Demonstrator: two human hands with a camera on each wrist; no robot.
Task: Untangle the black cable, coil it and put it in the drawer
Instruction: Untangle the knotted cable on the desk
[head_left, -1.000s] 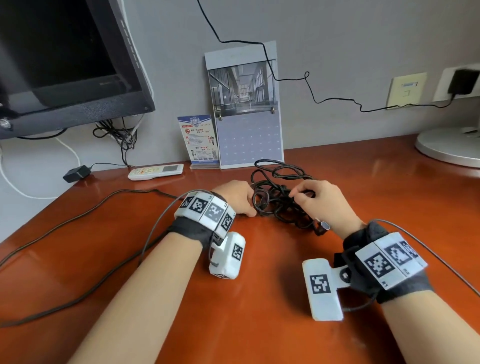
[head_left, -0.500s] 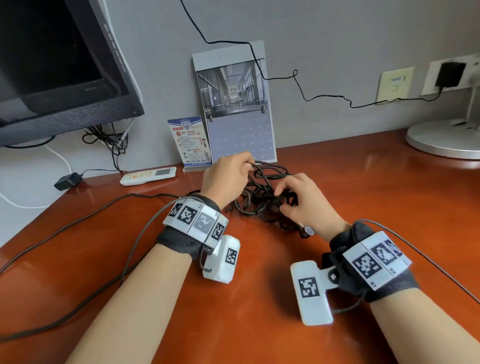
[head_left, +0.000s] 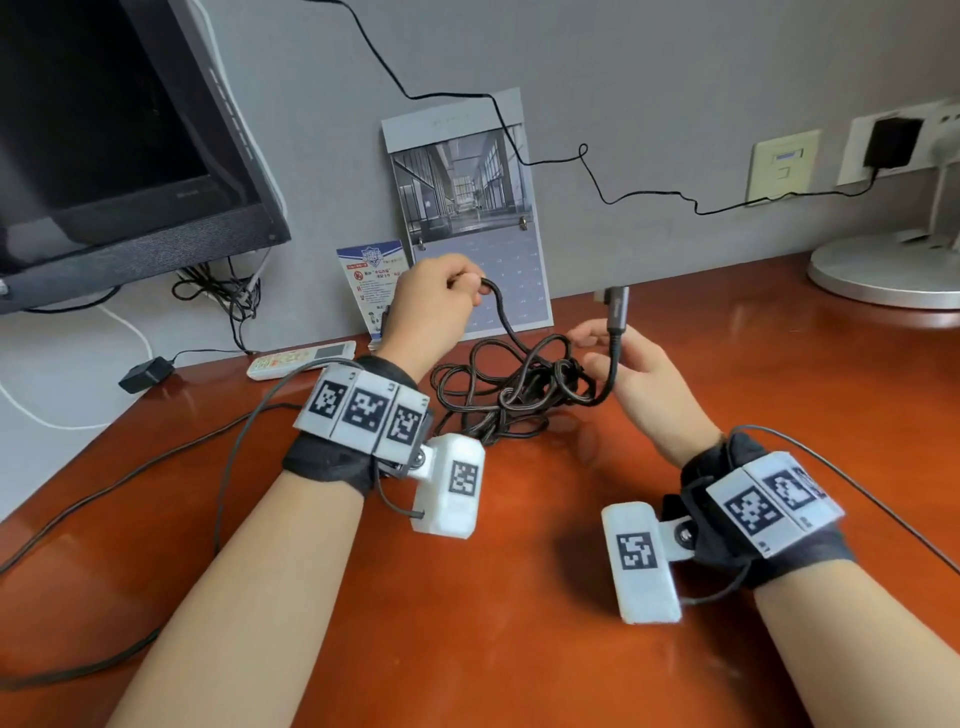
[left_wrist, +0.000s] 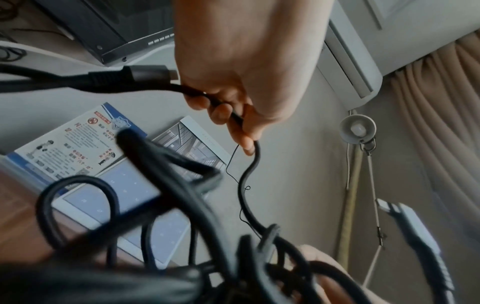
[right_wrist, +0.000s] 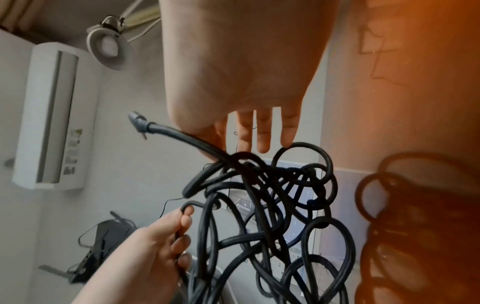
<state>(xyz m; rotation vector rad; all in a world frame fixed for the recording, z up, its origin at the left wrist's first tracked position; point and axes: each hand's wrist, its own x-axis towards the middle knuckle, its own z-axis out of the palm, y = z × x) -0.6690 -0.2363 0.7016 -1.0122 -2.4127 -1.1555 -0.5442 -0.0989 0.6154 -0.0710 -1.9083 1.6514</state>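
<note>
Your left hand (head_left: 434, 306) is raised near the counter's (head_left: 519, 649) back edge, its grip pinching a strand of the black cable (head_left: 519, 395), fingers curled round it. From that pinch the strand drops down into the knot. The cable is a thick, braided black cord, bunched into a loose tangle of overlapping loops that sits on the counter between your two hands, toward the back edge. Your right hand (head_left: 639, 374) holds the cable's other end just below its plug (head_left: 615, 306); the thumb presses the cord while the other fingers (right_wrist: 265, 131) lie nearly straight and spread. The plug is dark grey with a metal tip and points upward, clear of the tangle.
</note>
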